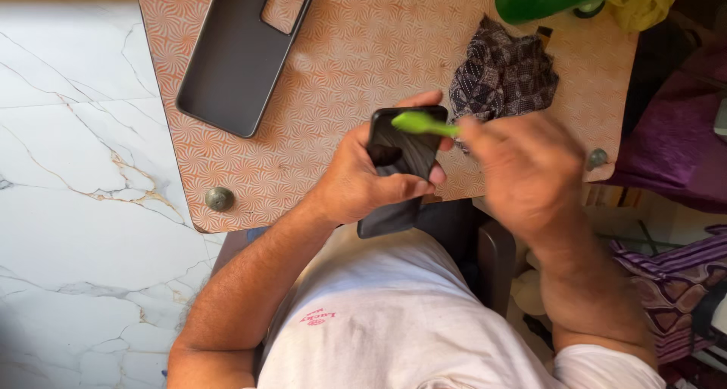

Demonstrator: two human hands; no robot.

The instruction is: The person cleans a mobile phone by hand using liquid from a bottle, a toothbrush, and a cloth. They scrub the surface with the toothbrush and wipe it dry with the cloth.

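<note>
left hand (363, 181) is gripping the black phone (400, 162) by its long edges, holding it above the near edge of the patterned bench (341, 71). right hand (522, 169) is pinching a green brush (424, 123), head lying over the phone's top end. phone looks rigid, smooth, probably slippery and glass-fragile, so the edge grip is looking right. brush is looking light, plastic. dark phone case (238, 52) and crumpled cloth (503, 74) are lying on the bench, apart.

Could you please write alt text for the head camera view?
A left hand holds a black phone while the right hand works a green brush over it, above a small patterned table bearing an empty dark phone case and a crumpled dark cloth.
</note>
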